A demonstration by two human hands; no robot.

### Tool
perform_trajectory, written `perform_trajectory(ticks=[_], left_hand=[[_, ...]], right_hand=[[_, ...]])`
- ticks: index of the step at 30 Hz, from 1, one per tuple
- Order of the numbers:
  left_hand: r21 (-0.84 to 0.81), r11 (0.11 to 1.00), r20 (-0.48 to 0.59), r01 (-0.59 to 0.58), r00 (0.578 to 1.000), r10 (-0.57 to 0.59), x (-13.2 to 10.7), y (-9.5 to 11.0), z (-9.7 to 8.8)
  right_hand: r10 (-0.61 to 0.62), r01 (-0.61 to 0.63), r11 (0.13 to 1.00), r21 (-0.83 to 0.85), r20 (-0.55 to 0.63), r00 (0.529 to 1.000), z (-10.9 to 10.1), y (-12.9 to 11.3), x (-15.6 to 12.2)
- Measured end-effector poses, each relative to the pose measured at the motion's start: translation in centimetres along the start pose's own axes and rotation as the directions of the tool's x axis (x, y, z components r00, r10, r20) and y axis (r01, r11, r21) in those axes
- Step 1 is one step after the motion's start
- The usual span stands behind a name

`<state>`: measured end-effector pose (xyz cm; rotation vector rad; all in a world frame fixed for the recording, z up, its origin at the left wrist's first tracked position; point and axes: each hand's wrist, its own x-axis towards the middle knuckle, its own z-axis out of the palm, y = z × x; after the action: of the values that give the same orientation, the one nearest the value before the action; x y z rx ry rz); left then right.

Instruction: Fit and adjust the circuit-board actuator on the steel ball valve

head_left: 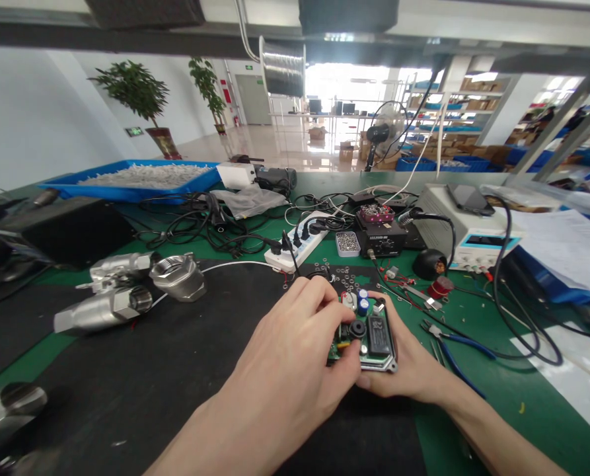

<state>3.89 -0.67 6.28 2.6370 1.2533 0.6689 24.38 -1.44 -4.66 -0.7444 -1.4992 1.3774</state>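
Note:
My right hand point(404, 357) is wrapped around the far and right side of a green circuit board point(364, 355) in a metal housing, holding it tilted toward me above the black mat. On the board are a black rectangular relay-like block point(378, 335) and two blue-sided capacitors point(363, 303). From the left, my left hand point(304, 337) reaches over the board, with thumb and index fingertip closed around a round black buzzer point(357, 329). The other fingers of this hand hide the board's left part.
Steel valve fittings point(178, 276) lie at left on the black mat point(176, 390). Behind the board are small scattered rings, a power strip point(302, 244), a tray of small parts point(347, 244) and a soldering station point(381, 237). Blue-handled pliers point(456, 357) and a power supply point(473, 228) are at right.

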Motion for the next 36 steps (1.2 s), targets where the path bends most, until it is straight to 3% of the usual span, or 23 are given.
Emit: perform_trajectory(ticks=[9, 36], left_hand=[[-0.121, 0.993, 0.005, -0.005, 1.000, 0.006, 0.10, -0.21, 0.43], [-0.121, 0.993, 0.024, -0.008, 1.000, 0.011, 0.17, -0.19, 0.49]], right_hand=[[-0.005, 0.006, 1.000, -0.018, 0.004, 1.000, 0.01, 0.06, -0.14], [0.015, -0.015, 1.000, -0.017, -0.011, 1.000, 0.15, 0.21, -0.09]])
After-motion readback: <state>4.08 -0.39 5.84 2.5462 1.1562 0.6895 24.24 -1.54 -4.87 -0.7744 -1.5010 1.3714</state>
